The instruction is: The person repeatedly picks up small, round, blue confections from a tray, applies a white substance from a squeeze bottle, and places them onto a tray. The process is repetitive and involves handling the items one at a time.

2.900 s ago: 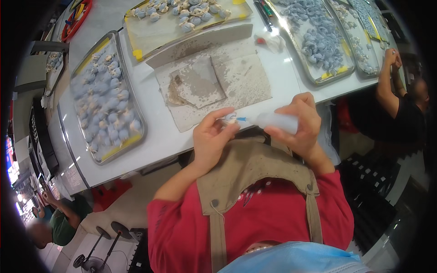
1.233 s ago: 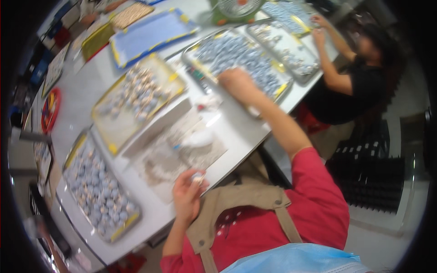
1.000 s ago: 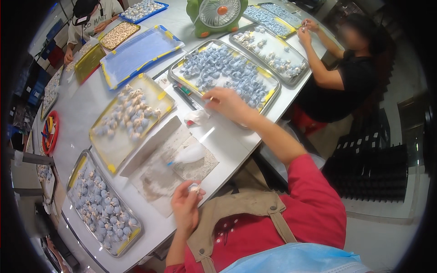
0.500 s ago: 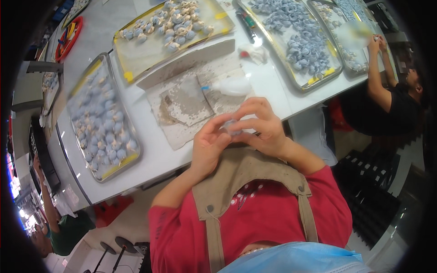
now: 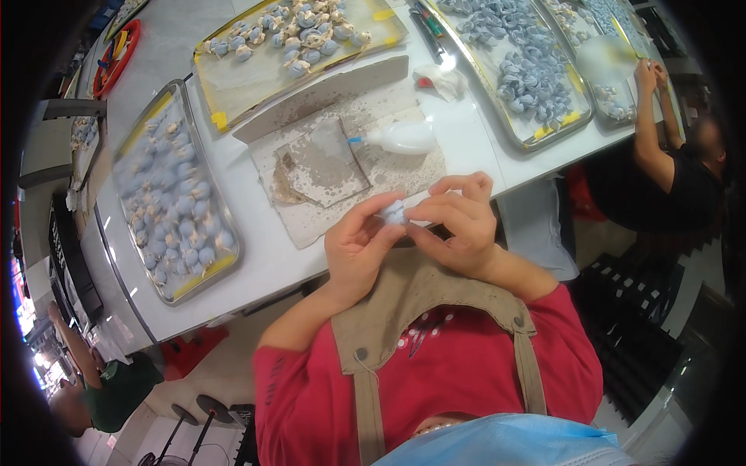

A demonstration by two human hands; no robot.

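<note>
A small pale blue, curled piece (image 5: 394, 213) is pinched between my two hands, just off the table's near edge. My left hand (image 5: 353, 248) grips it from one side between thumb and fingers. On the other side my right hand (image 5: 460, 225) has its thumb and forefinger pressed at the piece, other fingers curled above. Beyond them lies a white squeeze bottle (image 5: 410, 138) with a blue tip, on its side on a stained cardboard sheet (image 5: 299, 225). A smaller spattered board (image 5: 318, 167) rests on that sheet.
A tray of blue and cream balls (image 5: 233, 256) stands at left, and another such tray (image 5: 268, 93) at the back. Blue curled pieces fill a tray (image 5: 536, 140) at right. Near it are a crumpled white tissue (image 5: 449, 81) and pens (image 5: 430, 27). Co-workers sit at both sides.
My hands have turned and spread slightly, so the blue piece shows more. My right fingers have shifted right. The view has moved a little.
</note>
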